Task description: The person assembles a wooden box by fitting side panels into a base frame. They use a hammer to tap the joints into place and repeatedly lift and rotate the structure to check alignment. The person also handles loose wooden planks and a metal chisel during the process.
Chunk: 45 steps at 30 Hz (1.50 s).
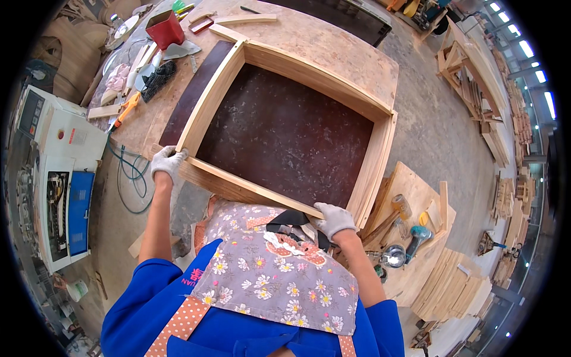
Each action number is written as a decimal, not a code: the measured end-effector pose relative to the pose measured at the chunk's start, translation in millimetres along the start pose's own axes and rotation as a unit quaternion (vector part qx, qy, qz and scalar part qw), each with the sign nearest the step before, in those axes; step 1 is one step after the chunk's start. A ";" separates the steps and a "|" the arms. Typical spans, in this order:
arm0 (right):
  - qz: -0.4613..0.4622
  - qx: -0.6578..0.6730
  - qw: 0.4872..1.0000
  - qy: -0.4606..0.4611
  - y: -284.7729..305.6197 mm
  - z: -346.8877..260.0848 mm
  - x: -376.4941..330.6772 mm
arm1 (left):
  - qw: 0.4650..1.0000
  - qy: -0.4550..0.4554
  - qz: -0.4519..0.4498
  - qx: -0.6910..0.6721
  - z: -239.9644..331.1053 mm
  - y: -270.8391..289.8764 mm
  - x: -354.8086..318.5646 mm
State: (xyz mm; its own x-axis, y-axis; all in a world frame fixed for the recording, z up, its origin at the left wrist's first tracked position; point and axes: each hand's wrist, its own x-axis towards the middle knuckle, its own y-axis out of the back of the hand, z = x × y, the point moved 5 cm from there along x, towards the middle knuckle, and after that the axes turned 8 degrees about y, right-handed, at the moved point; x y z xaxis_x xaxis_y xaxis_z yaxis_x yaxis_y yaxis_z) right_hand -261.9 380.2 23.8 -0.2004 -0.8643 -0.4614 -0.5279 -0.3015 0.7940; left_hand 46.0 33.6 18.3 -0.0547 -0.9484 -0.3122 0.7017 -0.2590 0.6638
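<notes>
A rectangular wooden frame (205,98) of pale boards stands on edge on a dark brown panel (285,131) over the workbench. My left hand (167,163), in a white glove, closes around the frame's near left corner, where the near board meets the left board. My right hand (334,221), gloved too, grips the right end of the near board (256,193), close to the right board (373,169). That near right corner is partly hidden by my glove, so I cannot tell whether the boards touch there.
On the bench's left lie a red container (165,30), an orange-handled tool (126,110) and a dark glove (159,80). At right, a lower plywood surface holds a mallet (401,206) and a teal power tool (420,238). A white machine (65,137) stands far left, beside a hose (122,172).
</notes>
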 end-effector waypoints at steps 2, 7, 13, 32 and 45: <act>0.002 0.007 1.000 0.003 0.1 -11.4 8.3 | 1.000 0.005 -0.001 -0.005 -7.1 -1.9 4.7; 0.000 -0.004 0.999 0.041 -9.8 -15.8 16.9 | 0.931 0.056 -0.204 -0.298 -23.3 -6.1 16.4; 0.059 0.062 0.995 0.046 50.3 -40.4 -1.4 | 0.845 0.186 -0.309 -0.394 -88.1 -39.9 67.2; 0.379 0.431 0.817 0.050 106.6 5.7 45.5 | 0.597 -0.244 -0.505 -0.574 357.7 49.5 -118.7; 0.506 0.484 0.676 0.231 359.7 -101.3 -119.8 | 0.547 -0.746 -0.203 -0.322 428.4 -7.9 -210.7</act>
State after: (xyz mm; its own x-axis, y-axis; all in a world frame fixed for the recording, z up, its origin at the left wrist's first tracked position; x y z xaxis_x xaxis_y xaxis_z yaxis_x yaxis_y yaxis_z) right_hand -344.1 334.5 404.8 -0.7025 -0.5314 0.4734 -0.6504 0.7494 -0.1239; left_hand -252.3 157.2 370.0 -0.4805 -0.0556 0.8752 0.4952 -0.8409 0.2185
